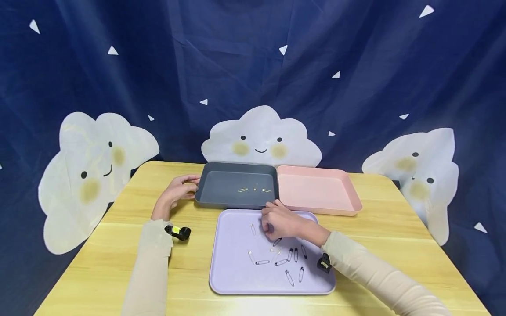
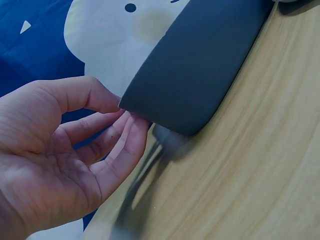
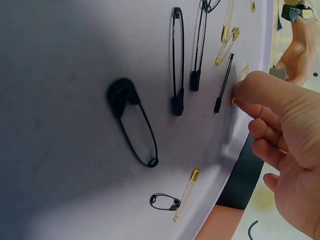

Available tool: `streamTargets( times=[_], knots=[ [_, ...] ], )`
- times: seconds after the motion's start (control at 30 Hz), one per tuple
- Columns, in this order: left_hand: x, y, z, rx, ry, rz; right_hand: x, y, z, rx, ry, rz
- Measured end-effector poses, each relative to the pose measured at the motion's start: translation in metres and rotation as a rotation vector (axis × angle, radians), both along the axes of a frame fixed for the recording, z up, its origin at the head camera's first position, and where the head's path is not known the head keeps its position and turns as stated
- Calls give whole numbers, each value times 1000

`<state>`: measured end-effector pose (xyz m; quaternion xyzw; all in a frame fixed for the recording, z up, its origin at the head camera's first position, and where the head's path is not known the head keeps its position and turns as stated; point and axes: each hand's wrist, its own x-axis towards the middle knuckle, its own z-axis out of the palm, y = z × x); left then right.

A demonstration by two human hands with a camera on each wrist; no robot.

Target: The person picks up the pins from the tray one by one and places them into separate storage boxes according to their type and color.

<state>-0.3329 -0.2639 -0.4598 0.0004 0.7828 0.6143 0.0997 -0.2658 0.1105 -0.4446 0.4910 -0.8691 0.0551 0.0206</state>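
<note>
The lilac tray [image 1: 229, 272] lies at the near edge of the table [image 1: 118, 245], midway along it, and safety pins are scattered over its middle and right half. The black safety pins [image 1: 289, 277] lie toward its near right corner, and the gold safety pins [image 3: 187, 193] lie among them and further up. The right hand [image 1: 281, 221] rests near the tray's far edge with its fingers curled down; in the right wrist view the fingertips [image 3: 250, 90] pinch a gold safety pin [image 3: 234, 100] against the tray surface, though only a sliver of that pin shows, so the grip looks likely rather than certain.

Behind the lilac tray stands the dark grey tray [image 1: 209, 197], touching the pink tray [image 1: 348, 193] on its right; both sit along the table's far edge. A few gold pins [image 1: 254, 190] lie in the middle of the grey one. The left hand [image 1: 178, 189] is at the grey tray's left wall, near its far corner, fingers loosely extended and touching the wall, thumb at the rim, not clamped round it.
</note>
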Motion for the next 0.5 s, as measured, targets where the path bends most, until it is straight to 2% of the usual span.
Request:
streamTargets(
  times=[0.5],
  knots=[
    [-1,0,1,-1,-22,10,2,-1,2,6,54,42]
  ],
)
